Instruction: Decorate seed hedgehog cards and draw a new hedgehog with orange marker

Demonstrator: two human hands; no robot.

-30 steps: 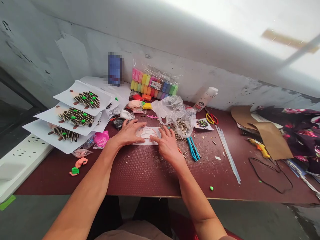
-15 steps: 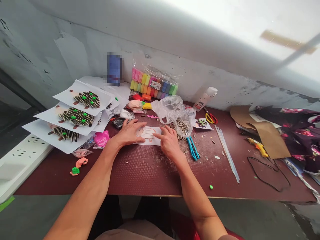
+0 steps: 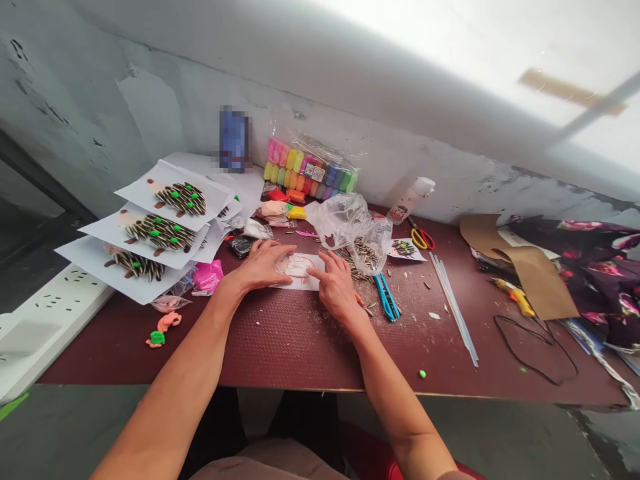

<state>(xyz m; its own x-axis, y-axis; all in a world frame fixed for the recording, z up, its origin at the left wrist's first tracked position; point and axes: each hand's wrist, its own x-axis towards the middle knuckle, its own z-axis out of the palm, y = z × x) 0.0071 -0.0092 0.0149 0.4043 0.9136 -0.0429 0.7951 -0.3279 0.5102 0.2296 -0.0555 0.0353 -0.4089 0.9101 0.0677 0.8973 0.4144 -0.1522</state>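
Note:
A small white card (image 3: 314, 281) lies flat on the dark red table, with a whitish, orange-outlined shape (image 3: 299, 265) in its middle. My left hand (image 3: 261, 265) rests over the card's left side, thumb and fingers apart, the thumb at its near edge. From the right, my right hand (image 3: 336, 283) touches the shape with an outstretched index finger; its other fingers are partly curled. Nothing shows in either hand. Just beside my right wrist, a thin orange thing (image 3: 359, 298) is partly hidden. A blue utility knife (image 3: 387, 297) lies to the right.
Sunflower seeds (image 3: 364, 257) spill from a clear bag (image 3: 345, 217). Hedgehog pictures (image 3: 181, 199) covered in seeds are stacked left, near a power strip (image 3: 60, 303). Colored clay packs (image 3: 310, 167), a bottle (image 3: 411, 200), scissors (image 3: 423, 237), glue sticks (image 3: 455, 310) and a glue gun (image 3: 520, 299) also lie around.
The view has shifted slightly, so the left stack appears a little further right. Both hands keep nearly the same places on the card. The orange thing by my right wrist now shows more.

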